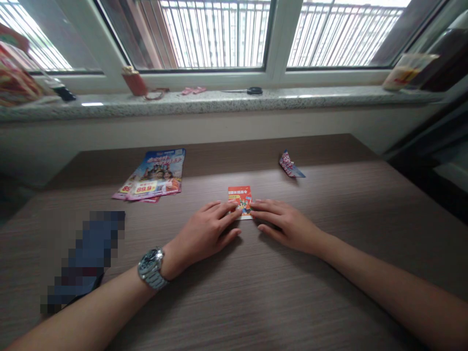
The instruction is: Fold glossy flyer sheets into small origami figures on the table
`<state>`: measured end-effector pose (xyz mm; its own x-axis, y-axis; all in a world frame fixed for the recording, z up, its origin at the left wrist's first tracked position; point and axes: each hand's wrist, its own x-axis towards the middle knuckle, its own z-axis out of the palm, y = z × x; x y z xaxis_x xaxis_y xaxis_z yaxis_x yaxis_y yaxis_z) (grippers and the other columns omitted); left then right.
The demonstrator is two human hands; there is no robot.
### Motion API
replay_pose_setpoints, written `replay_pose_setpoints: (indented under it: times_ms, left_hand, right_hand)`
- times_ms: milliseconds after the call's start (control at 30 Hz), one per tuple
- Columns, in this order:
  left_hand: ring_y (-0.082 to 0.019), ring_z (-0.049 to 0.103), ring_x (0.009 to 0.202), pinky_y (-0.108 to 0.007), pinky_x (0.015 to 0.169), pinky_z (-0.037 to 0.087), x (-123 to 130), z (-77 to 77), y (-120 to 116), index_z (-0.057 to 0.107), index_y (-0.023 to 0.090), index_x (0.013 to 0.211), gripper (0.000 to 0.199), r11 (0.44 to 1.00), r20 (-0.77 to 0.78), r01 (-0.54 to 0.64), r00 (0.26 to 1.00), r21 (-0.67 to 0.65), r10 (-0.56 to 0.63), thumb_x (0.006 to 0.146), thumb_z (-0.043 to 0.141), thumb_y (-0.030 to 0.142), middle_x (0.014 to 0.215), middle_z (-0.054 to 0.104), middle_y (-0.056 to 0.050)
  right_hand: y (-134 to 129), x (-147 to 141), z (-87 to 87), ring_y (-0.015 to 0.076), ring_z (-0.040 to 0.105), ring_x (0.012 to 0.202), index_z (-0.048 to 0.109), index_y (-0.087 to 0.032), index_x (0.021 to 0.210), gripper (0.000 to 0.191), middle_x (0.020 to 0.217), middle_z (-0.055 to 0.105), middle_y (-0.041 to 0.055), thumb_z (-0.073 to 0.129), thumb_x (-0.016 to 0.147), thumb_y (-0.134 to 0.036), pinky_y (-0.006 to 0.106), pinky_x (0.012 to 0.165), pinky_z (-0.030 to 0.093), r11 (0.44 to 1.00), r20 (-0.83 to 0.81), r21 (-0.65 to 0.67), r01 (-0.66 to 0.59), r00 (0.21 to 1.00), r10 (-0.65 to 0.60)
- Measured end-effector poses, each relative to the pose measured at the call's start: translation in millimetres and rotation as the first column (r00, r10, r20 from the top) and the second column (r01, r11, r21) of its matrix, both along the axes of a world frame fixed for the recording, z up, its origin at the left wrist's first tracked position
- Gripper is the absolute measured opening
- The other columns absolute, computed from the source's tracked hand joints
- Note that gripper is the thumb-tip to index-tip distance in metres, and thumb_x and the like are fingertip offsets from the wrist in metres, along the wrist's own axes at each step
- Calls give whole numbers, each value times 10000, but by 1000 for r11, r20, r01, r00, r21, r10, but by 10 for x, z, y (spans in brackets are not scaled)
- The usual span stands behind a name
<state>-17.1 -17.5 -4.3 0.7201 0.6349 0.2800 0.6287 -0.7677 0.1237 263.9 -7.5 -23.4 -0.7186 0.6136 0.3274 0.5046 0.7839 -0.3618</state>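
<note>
A small orange-red printed paper with a white lower edge lies flat on the wooden table in front of me. My left hand rests over its left side, fingers stretched out and the fingertips on the print. On the other side, my right hand has its fingers extended, with the tips touching the paper's right edge. Both thumbs point inward, below the paper and apart from each other. The fingers cover part of the print. A silver wristwatch is on my left wrist.
Several colourful flyers are stacked at the back left. A folded paper piece stands at the back right. Beside my left forearm is a pixelated dark blue object. Scissors and a red box lie on the granite windowsill.
</note>
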Motion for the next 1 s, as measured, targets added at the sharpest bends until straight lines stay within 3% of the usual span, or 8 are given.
replay_pose_setpoints:
  times_ms: [367,1000]
  left_hand:
    - [-285,610,1279,-482,1092,498,9,10,0,579,195,1388,402,1000,-28,-14,1000,12,15,1022,574,361,1431,612,-123]
    - [-267,660,1087,-433,962,526,42,24,-21,659,212,1223,253,998,9,-54,999,25,54,1002,613,325,1205,693,-86]
  right_hand:
    - [14,-4,-12,267,569,1365,614,-241,1395,371,1472,607,105,554,1032,-292,517,1151,461,1000,-3,6,-6,1000,6]
    - [18,5,-8,239,598,1334,630,-255,1365,344,1454,628,84,570,1029,-290,509,1158,439,996,10,41,-80,997,80]
